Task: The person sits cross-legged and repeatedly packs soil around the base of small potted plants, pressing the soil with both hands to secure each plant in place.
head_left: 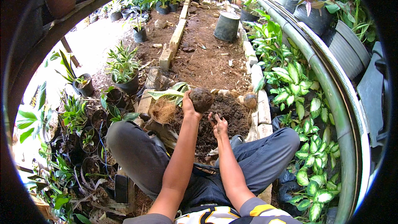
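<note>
So the hard bit first: most of the left hand's (190,105) fingers are tucked behind or under the dark root ball (202,99), so only part of the grip shows, but that hand has clearly got hold of it. The ball is up over the dark loose soil (195,137), with a pale stalk and green leaves (168,93) poking out to the left behind the wrist. Some of that foliage is hard to separate from the stuff around it. The right hand (219,125) is just below and right of the ball, fingers half-curled with dark dirt on the tips; can't tell if they're pinching anything. Feet are mostly hidden by the trousers (139,153), and the fisheye rim cuts off pots at the upper corners.

Containers: a black pot (127,85) on the left has a stripy-leaved plant in it, and another black pot (84,85) beyond it holds a few upright leaves. Further up the bed stands a big dark bucket (226,27); can't tell if its pale top is an opening or a base.

Pose-wise, both forearms come up from the lower edge between the bent knees and angle toward each other, left hand reaching a bit farther out.
</note>
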A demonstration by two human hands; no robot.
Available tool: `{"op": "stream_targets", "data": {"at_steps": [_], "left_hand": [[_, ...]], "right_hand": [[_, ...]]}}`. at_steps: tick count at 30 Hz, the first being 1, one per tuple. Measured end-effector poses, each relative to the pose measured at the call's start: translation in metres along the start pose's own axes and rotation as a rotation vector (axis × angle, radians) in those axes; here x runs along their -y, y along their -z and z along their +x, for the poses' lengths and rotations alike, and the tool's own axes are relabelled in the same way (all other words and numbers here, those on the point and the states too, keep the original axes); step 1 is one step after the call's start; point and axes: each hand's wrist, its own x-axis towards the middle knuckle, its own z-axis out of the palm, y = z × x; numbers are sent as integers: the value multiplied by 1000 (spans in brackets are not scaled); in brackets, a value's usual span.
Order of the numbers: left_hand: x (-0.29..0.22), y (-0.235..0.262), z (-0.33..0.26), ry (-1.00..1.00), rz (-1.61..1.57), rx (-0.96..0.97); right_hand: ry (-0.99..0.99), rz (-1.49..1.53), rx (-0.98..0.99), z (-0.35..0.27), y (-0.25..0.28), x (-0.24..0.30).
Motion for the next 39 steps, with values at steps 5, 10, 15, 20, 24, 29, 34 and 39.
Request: {"op": "stream_targets", "data": {"at_steps": [5, 10, 15, 20, 24, 29, 34, 39], "left_hand": [[7, 5, -2, 17, 70, 8], [20, 5, -12, -36, 196, -58], [43, 12, -4, -299, 372, -327], [72, 37, 18, -495, 518, -282], [84, 51, 29, -580, 546, -153], [83, 48, 28, -596, 550, -137], [69, 37, 17, -213, 202, -176], [67, 25, 3, -35, 215, -164]], "right_hand": [[-30, 177, 5, 3, -4, 29], [13, 266, 19, -10, -26, 62], [198, -149, -137, -34, -53, 59], [561, -669, -189, -50, -68, 37], [732, -1012, -194, -57, -73, 26], [740, -1100, -123, -59, -76, 25], [596, -856, -59, -59, -78, 47], [616, -651, -181, -47, -64, 92]]}}
